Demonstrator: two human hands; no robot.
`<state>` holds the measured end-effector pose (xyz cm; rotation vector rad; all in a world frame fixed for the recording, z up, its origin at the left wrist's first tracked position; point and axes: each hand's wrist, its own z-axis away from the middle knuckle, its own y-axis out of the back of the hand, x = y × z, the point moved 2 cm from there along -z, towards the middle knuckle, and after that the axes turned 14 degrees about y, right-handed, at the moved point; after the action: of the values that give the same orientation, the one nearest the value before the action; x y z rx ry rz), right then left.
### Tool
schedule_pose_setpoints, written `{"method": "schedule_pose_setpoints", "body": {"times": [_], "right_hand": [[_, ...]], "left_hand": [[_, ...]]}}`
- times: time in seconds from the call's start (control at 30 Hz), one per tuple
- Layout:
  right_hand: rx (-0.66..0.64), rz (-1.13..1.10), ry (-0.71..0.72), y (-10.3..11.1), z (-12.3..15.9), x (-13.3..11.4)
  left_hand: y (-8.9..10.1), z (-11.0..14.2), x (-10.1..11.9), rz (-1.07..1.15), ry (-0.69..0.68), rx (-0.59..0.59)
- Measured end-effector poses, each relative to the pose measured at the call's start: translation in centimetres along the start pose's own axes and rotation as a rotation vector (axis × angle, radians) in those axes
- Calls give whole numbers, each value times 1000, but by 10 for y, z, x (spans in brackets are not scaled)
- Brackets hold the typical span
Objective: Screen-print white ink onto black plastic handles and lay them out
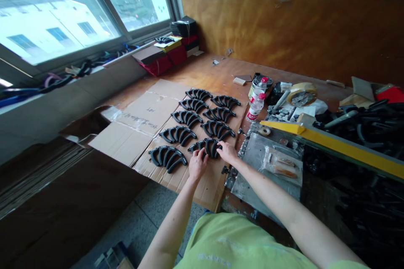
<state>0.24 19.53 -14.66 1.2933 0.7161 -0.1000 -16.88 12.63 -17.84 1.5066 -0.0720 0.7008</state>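
Several black fan-shaped pieces, each with curved ribs, lie in two columns on a flattened cardboard sheet [208,182]. My two hands are at the nearest black fan-shaped piece [211,147] of the right column. My left hand [198,163] has its fingers closed on the left, lower part of that piece. At its right end, my right hand [226,152] pinches the edge between thumb and fingers. The fingers partly cover the piece, which rests on or just over the cardboard. To the left lies another black fan-shaped piece [167,157], untouched.
Right of the cardboard are a metal plate [252,172] with a plastic bag [282,166], and a yellow bar [334,142]. Plastic bottles [255,108], a tape roll [302,94] and piled black parts [369,126] stand beyond. Red and black stacks [164,60] sit by the window.
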Motion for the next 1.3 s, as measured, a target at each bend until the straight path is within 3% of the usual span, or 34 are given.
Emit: {"method": "schedule_pose_setpoints", "body": {"times": [0.1,0.37,0.6,0.73,0.8,0.87,0.93,1.0,1.13,1.23,1.3], "right_hand": [[84,75,-57,16,-17,14],[-16,151,-97,19,-58,33],[-51,53,14,27,-62,37],[-24,-20,7,34,-44,22],[35,-59,8,42,-25,12],[141,-118,106,55,3,7],[283,-151,204,75,41,10],[415,-126,189,96,93,26],[506,62,-182,133,216,91],[373,236,-544,149,289,153],[286,318,-698,155,319,188]], "left_hand": [[-5,11,-7,90,-48,72],[-18,20,-15,113,-114,147],[-13,15,-9,102,-67,94],[-12,11,-13,115,-97,81],[-12,10,-16,116,-121,87],[-13,6,-19,107,-140,95],[-13,3,-19,93,-178,103],[-10,2,-18,85,-227,107],[8,11,-16,65,-294,66],[24,19,-9,55,-350,-16],[31,23,1,50,-413,-79]]}}
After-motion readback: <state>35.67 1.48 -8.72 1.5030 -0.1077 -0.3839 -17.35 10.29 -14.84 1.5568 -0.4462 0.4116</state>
